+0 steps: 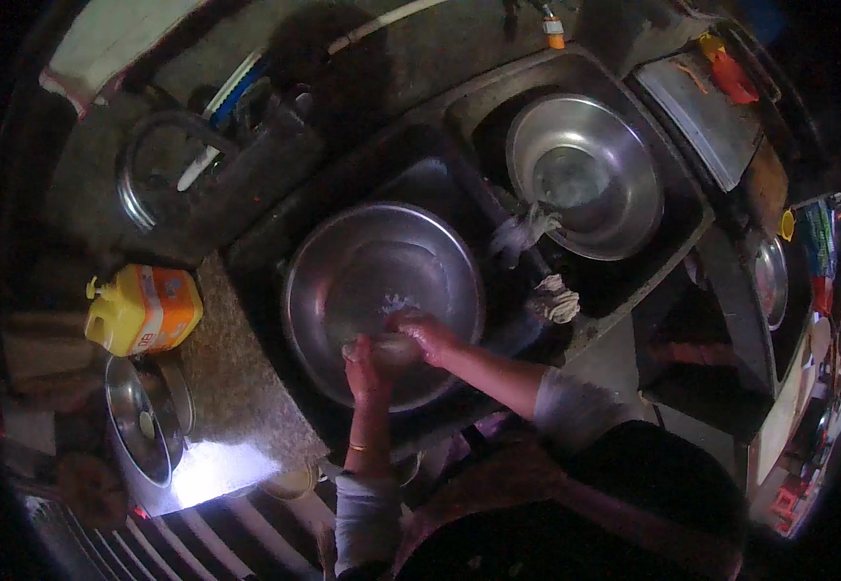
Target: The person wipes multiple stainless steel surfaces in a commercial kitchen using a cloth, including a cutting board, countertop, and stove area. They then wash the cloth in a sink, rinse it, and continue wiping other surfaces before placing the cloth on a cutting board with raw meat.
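Observation:
A wide stainless steel basin (319, 276) sits in the near sink bowl, with some water in its bottom. Over its near side, my left hand (364, 367) grips the left end of a pale, rounded vessel (395, 350), probably a bowl. My right hand (424, 334) is at the vessel's other side, its fingers at the rim; blur and dim light hide the exact grip. Small whitish flecks or glints show in the water just beyond my fingers.
A second steel basin (631, 196) stands in the right sink bowl. Wet cloths (526, 231) and a scrubber (557, 299) lie on the divider. The curved faucet (130, 181) is at upper left. A yellow pump jug (119, 309) and a steel pot (119, 407) stand on the left.

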`<action>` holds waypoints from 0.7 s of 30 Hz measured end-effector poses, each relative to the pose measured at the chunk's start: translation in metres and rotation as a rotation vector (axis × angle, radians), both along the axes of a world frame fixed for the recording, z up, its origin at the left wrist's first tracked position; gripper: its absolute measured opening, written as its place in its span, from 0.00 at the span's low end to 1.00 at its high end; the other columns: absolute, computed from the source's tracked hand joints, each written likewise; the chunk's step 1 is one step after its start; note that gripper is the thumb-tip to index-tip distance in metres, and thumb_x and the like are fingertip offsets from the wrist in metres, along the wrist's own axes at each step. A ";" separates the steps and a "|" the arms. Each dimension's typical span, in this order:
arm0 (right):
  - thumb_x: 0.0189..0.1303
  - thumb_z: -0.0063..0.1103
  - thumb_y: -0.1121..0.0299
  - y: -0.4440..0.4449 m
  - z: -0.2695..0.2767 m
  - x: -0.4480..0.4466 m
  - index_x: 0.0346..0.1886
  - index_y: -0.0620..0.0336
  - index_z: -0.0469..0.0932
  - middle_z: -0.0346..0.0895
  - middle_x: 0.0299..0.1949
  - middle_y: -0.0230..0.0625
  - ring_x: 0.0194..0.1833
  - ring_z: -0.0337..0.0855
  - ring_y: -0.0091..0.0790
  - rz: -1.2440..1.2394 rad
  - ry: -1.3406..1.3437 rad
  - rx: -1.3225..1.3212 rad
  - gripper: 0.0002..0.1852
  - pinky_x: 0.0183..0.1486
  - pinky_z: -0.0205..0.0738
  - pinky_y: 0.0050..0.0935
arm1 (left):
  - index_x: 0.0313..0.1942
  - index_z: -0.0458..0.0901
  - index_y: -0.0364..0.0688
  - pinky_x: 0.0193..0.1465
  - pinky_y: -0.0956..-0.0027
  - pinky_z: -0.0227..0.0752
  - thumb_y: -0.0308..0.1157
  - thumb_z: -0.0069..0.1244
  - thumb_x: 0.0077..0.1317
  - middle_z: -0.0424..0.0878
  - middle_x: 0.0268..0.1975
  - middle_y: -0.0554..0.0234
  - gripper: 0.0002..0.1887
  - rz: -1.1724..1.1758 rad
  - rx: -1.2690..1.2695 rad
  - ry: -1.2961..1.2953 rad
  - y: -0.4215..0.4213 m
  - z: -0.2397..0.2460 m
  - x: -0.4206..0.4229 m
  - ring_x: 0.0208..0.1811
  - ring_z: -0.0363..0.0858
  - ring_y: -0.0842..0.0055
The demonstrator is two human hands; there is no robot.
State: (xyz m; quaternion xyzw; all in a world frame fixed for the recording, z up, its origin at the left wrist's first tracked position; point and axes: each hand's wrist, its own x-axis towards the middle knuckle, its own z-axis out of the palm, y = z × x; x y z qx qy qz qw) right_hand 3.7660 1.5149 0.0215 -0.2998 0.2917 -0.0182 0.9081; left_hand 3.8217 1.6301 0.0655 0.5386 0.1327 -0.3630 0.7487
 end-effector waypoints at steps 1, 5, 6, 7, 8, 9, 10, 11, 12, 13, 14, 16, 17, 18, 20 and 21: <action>0.54 0.58 0.66 -0.002 0.012 0.002 0.36 0.52 0.80 0.79 0.41 0.36 0.44 0.79 0.39 0.084 -0.073 -0.390 0.07 0.47 0.73 0.38 | 0.51 0.71 0.37 0.55 0.65 0.68 0.40 0.47 0.65 0.74 0.51 0.61 0.19 -0.058 -0.145 0.146 0.003 -0.005 0.010 0.50 0.74 0.70; 0.47 0.58 0.68 0.005 0.063 0.010 0.27 0.56 0.79 0.76 0.31 0.37 0.36 0.78 0.42 -0.011 -0.709 -1.500 0.05 0.42 0.70 0.41 | 0.52 0.71 0.38 0.55 0.66 0.68 0.42 0.38 0.70 0.75 0.51 0.59 0.19 -0.452 -0.510 -0.067 0.023 -0.019 0.030 0.50 0.74 0.70; 0.48 0.57 0.67 0.010 0.071 0.009 0.30 0.56 0.77 0.76 0.34 0.37 0.38 0.77 0.42 0.146 -0.576 -1.368 0.06 0.44 0.69 0.42 | 0.50 0.72 0.37 0.55 0.68 0.68 0.38 0.37 0.70 0.73 0.54 0.59 0.16 -0.507 -0.591 0.036 0.023 -0.017 0.038 0.53 0.72 0.74; 0.47 0.57 0.67 0.013 0.077 0.007 0.32 0.57 0.77 0.75 0.36 0.38 0.42 0.75 0.43 0.116 -0.632 -1.416 0.08 0.47 0.67 0.42 | 0.49 0.73 0.37 0.54 0.69 0.68 0.37 0.38 0.70 0.74 0.53 0.59 0.15 -0.552 -0.499 0.153 0.025 -0.011 0.046 0.52 0.73 0.74; 0.47 0.58 0.67 0.016 0.079 0.005 0.33 0.57 0.76 0.74 0.39 0.39 0.45 0.74 0.44 0.129 -0.679 -1.466 0.10 0.50 0.65 0.41 | 0.48 0.74 0.37 0.54 0.69 0.69 0.37 0.39 0.69 0.75 0.51 0.59 0.15 -0.655 -0.461 0.259 0.023 0.000 0.056 0.51 0.73 0.74; 0.46 0.59 0.67 0.020 0.079 0.001 0.35 0.58 0.76 0.74 0.42 0.40 0.48 0.72 0.45 0.090 -0.769 -1.547 0.12 0.54 0.63 0.41 | 0.47 0.75 0.37 0.51 0.71 0.70 0.37 0.42 0.68 0.76 0.48 0.61 0.14 -0.619 -0.347 0.199 0.023 0.013 0.054 0.48 0.75 0.75; 0.45 0.59 0.66 0.022 0.077 0.001 0.38 0.61 0.74 0.72 0.41 0.42 0.47 0.72 0.46 0.121 -0.850 -1.586 0.15 0.51 0.64 0.40 | 0.45 0.76 0.38 0.49 0.72 0.70 0.36 0.45 0.66 0.78 0.44 0.62 0.13 -0.563 -0.148 0.174 0.022 0.029 0.052 0.45 0.76 0.75; 0.46 0.58 0.67 0.025 0.072 0.000 0.38 0.61 0.74 0.72 0.40 0.41 0.45 0.72 0.45 0.232 -0.853 -1.560 0.14 0.50 0.65 0.40 | 0.45 0.77 0.38 0.48 0.73 0.70 0.36 0.45 0.66 0.78 0.43 0.62 0.13 -0.662 -0.143 0.140 0.017 0.045 0.050 0.43 0.76 0.75; 0.46 0.57 0.67 0.030 0.067 0.001 0.38 0.61 0.74 0.72 0.38 0.41 0.43 0.73 0.45 0.283 -0.858 -1.525 0.14 0.49 0.66 0.39 | 0.45 0.77 0.38 0.47 0.73 0.70 0.36 0.46 0.66 0.79 0.42 0.63 0.13 -0.738 -0.057 0.134 0.009 0.062 0.054 0.42 0.77 0.76; 0.46 0.56 0.68 0.035 0.060 0.004 0.38 0.61 0.74 0.72 0.37 0.41 0.42 0.73 0.44 0.409 -0.816 -1.451 0.13 0.47 0.67 0.39 | 0.44 0.78 0.39 0.46 0.73 0.70 0.36 0.46 0.66 0.79 0.40 0.63 0.13 -0.815 -0.058 0.134 -0.002 0.077 0.057 0.41 0.77 0.76; 0.46 0.57 0.68 0.040 0.051 0.007 0.37 0.61 0.74 0.73 0.34 0.40 0.39 0.75 0.42 0.418 -0.807 -1.476 0.13 0.44 0.68 0.38 | 0.44 0.78 0.39 0.46 0.73 0.70 0.36 0.46 0.65 0.79 0.41 0.63 0.13 -0.919 0.038 0.058 -0.011 0.090 0.058 0.41 0.77 0.76; 0.46 0.56 0.68 0.052 0.032 0.014 0.34 0.60 0.74 0.74 0.29 0.38 0.36 0.77 0.39 0.657 -0.725 -1.521 0.10 0.39 0.70 0.35 | 0.43 0.79 0.38 0.46 0.72 0.70 0.36 0.46 0.65 0.79 0.41 0.62 0.13 -1.136 0.210 -0.071 -0.031 0.098 0.061 0.41 0.76 0.77; 0.47 0.55 0.68 0.057 0.020 0.016 0.31 0.59 0.74 0.74 0.28 0.38 0.35 0.77 0.38 0.693 -0.811 -1.696 0.08 0.38 0.70 0.35 | 0.43 0.79 0.38 0.46 0.72 0.70 0.36 0.46 0.65 0.79 0.41 0.62 0.13 -1.363 0.244 -0.213 -0.037 0.095 0.063 0.41 0.76 0.77; 0.49 0.52 0.68 0.062 0.009 0.019 0.28 0.59 0.74 0.73 0.27 0.38 0.34 0.76 0.39 0.804 -0.932 -1.947 0.06 0.40 0.70 0.35 | 0.42 0.80 0.38 0.47 0.70 0.70 0.37 0.46 0.65 0.79 0.40 0.61 0.13 -1.586 0.448 -0.349 -0.049 0.082 0.061 0.41 0.76 0.77; 0.52 0.48 0.67 0.070 -0.015 0.015 0.24 0.59 0.74 0.73 0.28 0.38 0.34 0.76 0.39 0.872 -0.926 -1.963 0.08 0.41 0.69 0.35 | 0.41 0.81 0.38 0.47 0.68 0.70 0.38 0.47 0.64 0.80 0.39 0.61 0.14 -1.648 0.352 -0.550 -0.049 0.051 0.056 0.41 0.76 0.76; 0.54 0.46 0.66 0.071 -0.026 0.010 0.23 0.58 0.74 0.74 0.28 0.38 0.35 0.76 0.38 0.839 -0.786 -1.736 0.09 0.41 0.69 0.35 | 0.41 0.81 0.39 0.47 0.66 0.70 0.39 0.47 0.64 0.80 0.39 0.60 0.14 -1.476 0.053 -0.595 -0.034 0.036 0.046 0.40 0.77 0.76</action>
